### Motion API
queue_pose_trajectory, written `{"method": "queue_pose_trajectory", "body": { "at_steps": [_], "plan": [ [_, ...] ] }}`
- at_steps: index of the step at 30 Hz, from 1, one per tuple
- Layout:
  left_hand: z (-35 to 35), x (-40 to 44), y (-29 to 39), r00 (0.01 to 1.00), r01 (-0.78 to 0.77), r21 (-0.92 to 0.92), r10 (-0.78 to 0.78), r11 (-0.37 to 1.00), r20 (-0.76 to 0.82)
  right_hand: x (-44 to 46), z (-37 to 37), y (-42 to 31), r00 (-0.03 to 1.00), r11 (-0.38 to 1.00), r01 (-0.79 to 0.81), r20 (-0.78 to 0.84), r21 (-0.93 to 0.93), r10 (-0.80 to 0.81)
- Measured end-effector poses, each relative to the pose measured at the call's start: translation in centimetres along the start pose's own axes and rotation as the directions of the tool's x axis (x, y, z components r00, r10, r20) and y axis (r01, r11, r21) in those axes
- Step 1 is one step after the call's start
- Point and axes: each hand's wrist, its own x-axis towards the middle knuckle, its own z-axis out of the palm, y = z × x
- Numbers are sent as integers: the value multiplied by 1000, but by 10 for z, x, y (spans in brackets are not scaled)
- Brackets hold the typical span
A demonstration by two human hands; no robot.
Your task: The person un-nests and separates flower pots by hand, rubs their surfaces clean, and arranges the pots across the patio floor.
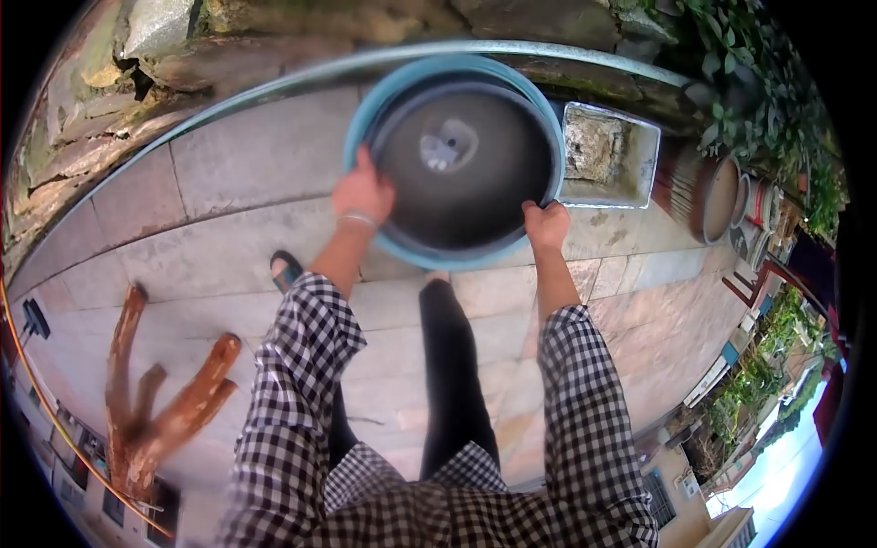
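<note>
A wide dark grey round pot (438, 201) with a small hole in its pale-stained bottom is in front of me. A light blue round basin (363, 114) shows around and behind its rim. My left hand (364, 196) grips the left side, thumb up along the rim. My right hand (546, 226) is closed on the lower right rim, thumb over the edge. The fingers behind the rims are hidden, so I cannot tell whether they also touch the blue basin. A rectangular white-rimmed planter (644, 178) with rough brown matter inside stands just right of the pot.
A stone wall (219, 73) runs along the back with a pale pipe or edge (265, 89) at its foot. At right stand brown pots (717, 201) under leafy plants (758, 73). A forked wooden trunk (151, 438) stands at left on the paved floor (247, 237).
</note>
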Motion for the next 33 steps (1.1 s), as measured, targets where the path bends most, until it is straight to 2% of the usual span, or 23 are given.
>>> {"method": "queue_pose_trajectory", "body": {
  "at_steps": [3, 9, 12, 13, 16, 17, 18, 20, 21, 24, 26, 28, 33],
  "plan": [
    [2, 1, -6, 1000, -24, -34, 24, 999, -3, -1, 5, 8, 996, 996, 80, -33, -40, -82],
    [5, -1, -15, 1000, -21, -70, 23, 997, 16, 0, 13, 17, 997, 988, -70, 52, 134, 64],
    [1, -1, -15, 1000, -8, -57, 8, 998, 4, -1, 4, 6, 999, 994, -1, 39, 105, -4],
    [-1, 1, -14, 999, -26, -84, 24, 996, -27, -4, 2, -1, 1000, 982, 24, -21, 189, -21],
    [-5, -8, -13, 998, -41, -138, 33, 990, -59, -6, -19, -19, 993, 981, -78, 107, 180, 59],
    [-12, -9, -9, 998, -31, -144, 23, 989, -54, -10, -29, -36, 987, 986, -131, 108, 98, 121],
    [-18, -8, -8, 998, -25, -151, 16, 988, -57, -10, -27, -35, 989, 988, -117, 102, 105, 106],
    [-16, -6, -12, 988, -109, -252, 77, 962, -133, -5, -29, -26, 994, 989, -81, 80, 123, 71],
    [-19, -9, -12, 980, -149, -301, 102, 942, -168, -8, -31, -28, 997, 967, -71, 52, 244, 60],
    [-33, -19, -4, 974, -200, -349, 146, 916, -174, -12, -58, -38, 974, 925, -189, 185, 329, 134],
    [-44, -39, -1, 971, -209, -366, 148, 907, -187, -22, -72, -26, 967, 910, -210, 215, 356, 139],
    [-51, -61, -1, 969, -219, -394, 153, 893, -193, -40, -85, -24, 990, 877, -77, 138, 474, 13],
    [-82, -108, -3, 927, -330, -400, 213, 855, -308, -81, -139, -39, 998, 918, -43, 58, 395, 22]
  ]
}}
